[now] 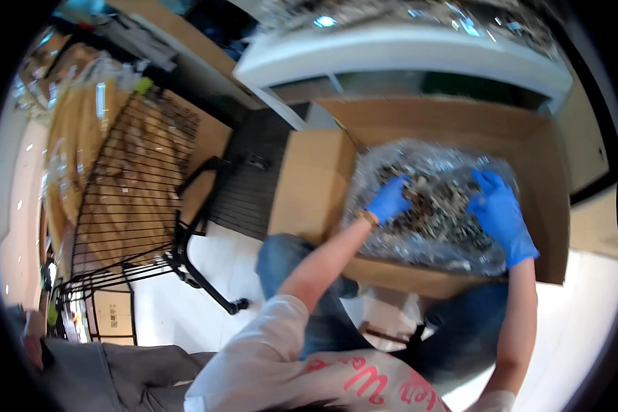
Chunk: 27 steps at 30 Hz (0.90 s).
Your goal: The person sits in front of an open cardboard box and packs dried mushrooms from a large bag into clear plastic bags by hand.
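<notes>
Pieces inside the box: left hand and right hand are seemingly sifting, fingers' grasp unclear; lifting would be needing pinching.

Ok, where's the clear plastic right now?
In the head view, right of centre: the clear plastic sits inside the cardboard box, around the mottled pieces.

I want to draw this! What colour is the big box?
The box is brown, best seen in the head view.
</notes>
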{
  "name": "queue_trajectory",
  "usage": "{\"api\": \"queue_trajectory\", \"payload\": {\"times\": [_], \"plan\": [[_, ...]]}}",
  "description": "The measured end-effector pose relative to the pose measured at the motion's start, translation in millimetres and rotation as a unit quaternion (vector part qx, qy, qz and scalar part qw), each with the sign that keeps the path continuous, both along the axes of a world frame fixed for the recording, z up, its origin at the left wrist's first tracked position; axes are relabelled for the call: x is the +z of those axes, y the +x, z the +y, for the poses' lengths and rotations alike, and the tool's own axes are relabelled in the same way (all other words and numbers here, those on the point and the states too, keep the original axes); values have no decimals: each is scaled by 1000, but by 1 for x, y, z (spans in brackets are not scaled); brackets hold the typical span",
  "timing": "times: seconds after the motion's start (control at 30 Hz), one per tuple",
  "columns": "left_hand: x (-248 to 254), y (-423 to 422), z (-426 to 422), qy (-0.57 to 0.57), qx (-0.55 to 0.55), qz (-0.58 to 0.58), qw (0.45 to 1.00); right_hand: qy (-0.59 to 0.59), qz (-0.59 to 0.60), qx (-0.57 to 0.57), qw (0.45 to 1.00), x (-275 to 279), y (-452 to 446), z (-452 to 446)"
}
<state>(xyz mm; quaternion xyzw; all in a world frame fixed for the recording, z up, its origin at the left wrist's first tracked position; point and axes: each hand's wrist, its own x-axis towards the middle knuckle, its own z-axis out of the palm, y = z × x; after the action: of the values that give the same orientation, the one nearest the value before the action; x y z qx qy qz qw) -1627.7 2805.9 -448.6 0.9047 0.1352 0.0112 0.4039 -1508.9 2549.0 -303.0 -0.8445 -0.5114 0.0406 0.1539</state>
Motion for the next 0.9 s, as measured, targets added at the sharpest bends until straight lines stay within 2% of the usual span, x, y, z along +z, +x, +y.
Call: {"api": "queue_trajectory", "payload": {"times": [0.07, 0.1, 0.13, 0.17, 0.2, 0.23, 0.27, 0.3, 0.33, 0.37, 0.4, 0.43, 0.47, 0.53, 0.57, 0.6, 0.67, 0.7, 0.73, 0.77, 0.8, 0.83, 0.87, 0.9], "plan": [[49, 4, -7, -62, -13, -97, 993, 33, -2, -11, 999, -11, 0, 1], [24, 15, 4, -126, -24, -158, 979, 34, -15, -4, 999, -11, 0, 1], [53, 9, 6, -15, -24, -120, 992, 59, -1, 0, 998, -26, 7, 2], [96, 4, -4, -97, 15, -91, 991, 108, -33, 8, 994, -46, 14, 1], [88, 9, 5, -72, -14, -157, 985, 133, 29, -11, 991, -54, 18, 3], [90, 11, 7, -24, -9, -233, 972, 112, -20, 47, 992, -51, 27, -2], [113, 13, 5, -134, -3, -184, 974, 83, -70, 97, 989, -52, 34, -5], [131, 12, -1, -113, -22, -239, 964, 95, -76, 115, 986, -67, 36, 0], [149, 11, -7, -89, -41, -293, 951, 257, 315, 11, 913, -83, 38, 3], [156, 16, -16, -257, -60, -275, 924, 304, 500, -29, 810, -100, 44, 2], [161, 24, -24, -416, -82, -248, 871, 364, 648, -87, 663, -118, 50, 2], [161, 28, -25, -176, -123, -314, 925, 327, 459, -70, 823, -138, 58, 0], [159, 32, -28, 78, -155, -357, 918, 315, 410, -63, 854, -140, 60, 6], [171, 36, -48, 96, -179, -202, 958, 291, 305, -56, 905, -143, 64, 17], [171, 40, -51, 110, -208, -161, 959, 346, 498, -58, 793, -163, 76, 23], [166, 45, -55, 117, -237, -120, 957, 343, 473, -47, 810, -148, 67, 20], [150, 59, -58, 121, -219, -92, 964, 339, 421, -26, 841, -117, 50, 18], [137, 68, -60, 120, -205, -63, 969, 311, 174, 22, 934, -98, 42, 11], [125, 76, -61, 126, -212, -62, 967, 286, 45, 42, 956, -106, 49, 8], [106, 85, -57, 183, -217, -46, 958, 268, -88, 52, 958, -115, 56, 5], [90, 92, -56, 242, -223, -32, 944, 320, 270, -17, 908, -150, 80, 6], [80, 95, -57, 274, -240, -11, 931, 332, 442, -35, 832, -162, 87, 7], [74, 95, -62, 285, -251, -9, 925, 349, 590, -77, 724, -173, 93, 8], [74, 95, -66, 307, -255, 7, 917, 322, 507, -72, 797, -171, 90, 14]]}}
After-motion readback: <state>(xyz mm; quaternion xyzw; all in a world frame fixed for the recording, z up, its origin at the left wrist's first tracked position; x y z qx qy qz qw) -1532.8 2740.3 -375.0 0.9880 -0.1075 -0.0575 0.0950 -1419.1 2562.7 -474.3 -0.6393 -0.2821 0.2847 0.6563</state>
